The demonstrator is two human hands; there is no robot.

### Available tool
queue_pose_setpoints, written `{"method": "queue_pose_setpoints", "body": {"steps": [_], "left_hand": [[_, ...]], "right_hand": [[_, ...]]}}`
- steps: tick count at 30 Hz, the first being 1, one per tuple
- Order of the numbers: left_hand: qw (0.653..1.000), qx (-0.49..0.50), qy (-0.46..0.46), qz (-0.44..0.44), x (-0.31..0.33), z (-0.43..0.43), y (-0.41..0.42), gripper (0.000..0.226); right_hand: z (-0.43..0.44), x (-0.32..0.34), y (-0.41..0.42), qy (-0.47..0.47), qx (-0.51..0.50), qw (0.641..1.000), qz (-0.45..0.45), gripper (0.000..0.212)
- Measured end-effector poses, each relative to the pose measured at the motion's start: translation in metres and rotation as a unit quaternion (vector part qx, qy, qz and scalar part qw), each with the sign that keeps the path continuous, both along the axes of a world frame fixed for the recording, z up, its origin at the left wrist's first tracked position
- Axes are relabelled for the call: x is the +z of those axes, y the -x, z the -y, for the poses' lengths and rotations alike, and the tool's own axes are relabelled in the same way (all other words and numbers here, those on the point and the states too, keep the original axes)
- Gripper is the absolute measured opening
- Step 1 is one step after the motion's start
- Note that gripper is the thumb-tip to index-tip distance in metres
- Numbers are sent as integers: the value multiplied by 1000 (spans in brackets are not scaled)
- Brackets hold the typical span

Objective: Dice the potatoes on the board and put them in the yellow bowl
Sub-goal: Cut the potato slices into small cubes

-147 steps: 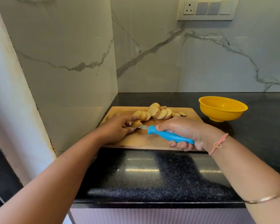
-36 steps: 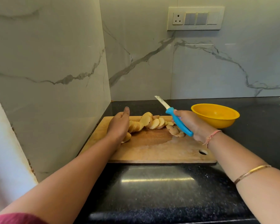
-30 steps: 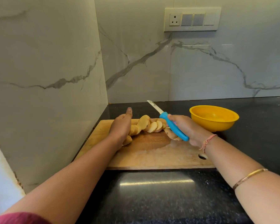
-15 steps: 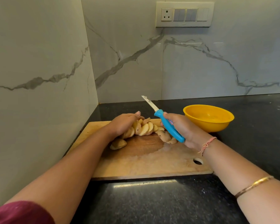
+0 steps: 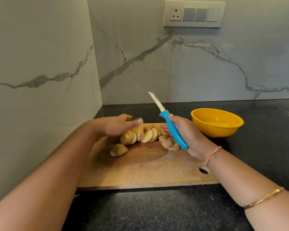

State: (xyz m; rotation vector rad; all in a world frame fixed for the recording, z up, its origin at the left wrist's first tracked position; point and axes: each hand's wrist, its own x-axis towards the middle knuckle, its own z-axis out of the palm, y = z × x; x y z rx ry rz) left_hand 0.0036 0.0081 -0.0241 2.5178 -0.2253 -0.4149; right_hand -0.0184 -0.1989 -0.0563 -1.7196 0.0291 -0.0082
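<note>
Right grip (image 5: 185, 133) around knife (image 5: 167, 120); left grip (image 5: 117, 125), blurred, seemingly flat over potato slices (image 5: 145, 135).

Left hand (image 5: 117, 125) blurred, covering some potato slices (image 5: 140, 135).

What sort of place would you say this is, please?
Most likely a home kitchen: a dark speckled stone countertop meets a marble-look wall, a wooden cutting board carries sliced potatoes, and a socket-and-switch panel sits above.
</note>
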Motion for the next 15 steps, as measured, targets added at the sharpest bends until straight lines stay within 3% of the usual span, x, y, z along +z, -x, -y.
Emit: {"method": "queue_pose_setpoints", "body": {"steps": [2, 4, 8, 10, 15], "left_hand": [[993, -44, -85, -63, 1, -4, 16, 118], [991, -53, -116, -28, -14, 2, 29, 121], [984, 38, 72, 157, -36, 27, 37, 86], [972, 73, 131, 180, -39, 38, 32, 66], [955, 112, 169, 216, -43, 65, 15, 41]], "right_hand": [[2, -2, -1, 9, -19, 1000, 19, 42], [3, -6, -1, 6, -36, 999, 30, 42], [1, -11, 1, 8, -40, 998, 46, 37], [0, -11, 1, 2, -38, 998, 47, 38], [0, -12, 1, -20, -44, 998, 44, 39]]}}
